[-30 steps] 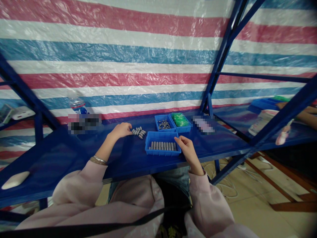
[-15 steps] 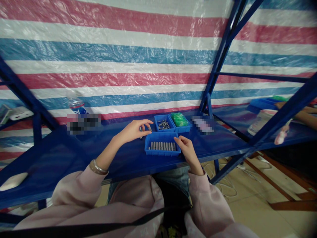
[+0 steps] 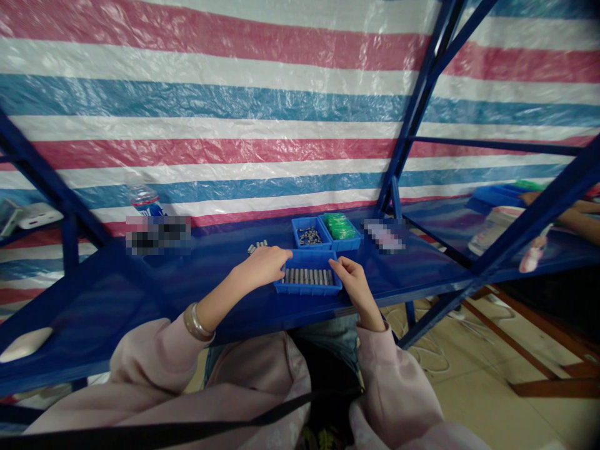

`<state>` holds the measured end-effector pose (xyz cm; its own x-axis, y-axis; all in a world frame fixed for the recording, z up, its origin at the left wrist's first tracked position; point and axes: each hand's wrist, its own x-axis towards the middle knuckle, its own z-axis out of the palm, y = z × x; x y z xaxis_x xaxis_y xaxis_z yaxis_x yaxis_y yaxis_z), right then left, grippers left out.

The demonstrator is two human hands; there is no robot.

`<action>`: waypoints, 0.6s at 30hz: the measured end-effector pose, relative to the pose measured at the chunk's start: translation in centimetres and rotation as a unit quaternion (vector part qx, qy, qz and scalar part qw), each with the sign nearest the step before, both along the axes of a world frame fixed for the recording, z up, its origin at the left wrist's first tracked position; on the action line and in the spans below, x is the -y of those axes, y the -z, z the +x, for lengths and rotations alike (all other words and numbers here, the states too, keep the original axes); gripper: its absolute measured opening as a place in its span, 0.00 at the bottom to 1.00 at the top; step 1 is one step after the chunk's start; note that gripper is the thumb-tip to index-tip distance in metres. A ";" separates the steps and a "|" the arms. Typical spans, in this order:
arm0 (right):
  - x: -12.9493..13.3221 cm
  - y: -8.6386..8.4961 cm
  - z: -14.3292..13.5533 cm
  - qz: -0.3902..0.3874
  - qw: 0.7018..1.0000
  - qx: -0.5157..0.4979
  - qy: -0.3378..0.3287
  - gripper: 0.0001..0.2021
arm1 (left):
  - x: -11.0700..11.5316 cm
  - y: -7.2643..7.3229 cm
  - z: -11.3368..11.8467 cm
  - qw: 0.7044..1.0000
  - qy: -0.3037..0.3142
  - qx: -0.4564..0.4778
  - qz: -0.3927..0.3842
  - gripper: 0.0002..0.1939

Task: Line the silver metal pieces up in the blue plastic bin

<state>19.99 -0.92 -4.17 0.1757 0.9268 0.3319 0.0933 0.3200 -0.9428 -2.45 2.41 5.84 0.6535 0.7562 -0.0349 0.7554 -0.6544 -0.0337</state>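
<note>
A blue plastic bin (image 3: 308,289) lies in front of me with a row of short grey metal pieces (image 3: 307,276) standing side by side in it. My right hand (image 3: 352,279) pinches the bin's right rim between thumb and fingers. At the left end of the same bin, my left hand (image 3: 263,265) is bent over the wall, its fingertips inside by the leftmost piece. Its back hides what the closed fingers hold. Several loose grey metal pieces (image 3: 259,245) lie on the table just behind the left hand.
Behind the bin stand a blue bin of small metal parts (image 3: 310,236) and another with green plastic-wrapped contents (image 3: 340,226). A bottle (image 3: 146,200) stands back left, a white mouse-shaped object (image 3: 25,344) front left. Blue frame posts (image 3: 412,112) rise at right; another person's arm (image 3: 581,219) is beyond.
My left hand has come down and nearer, from above the bin's back left corner into its left end, uncovering the loose pieces behind. The right hand has stayed on the rim.
</note>
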 end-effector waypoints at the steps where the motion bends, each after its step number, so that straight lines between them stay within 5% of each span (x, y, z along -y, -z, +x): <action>1: 0.0 0.0 -0.1 -0.001 1.000 0.000 0.000 0.23 | 0.1 0.1 0.3 1.000 -0.007 -0.013 0.001 0.16; 18: 0.0 0.0 -0.3 0.002 1.000 0.000 0.002 0.23 | -0.1 0.5 0.6 1.000 -0.017 -0.016 -0.019 0.20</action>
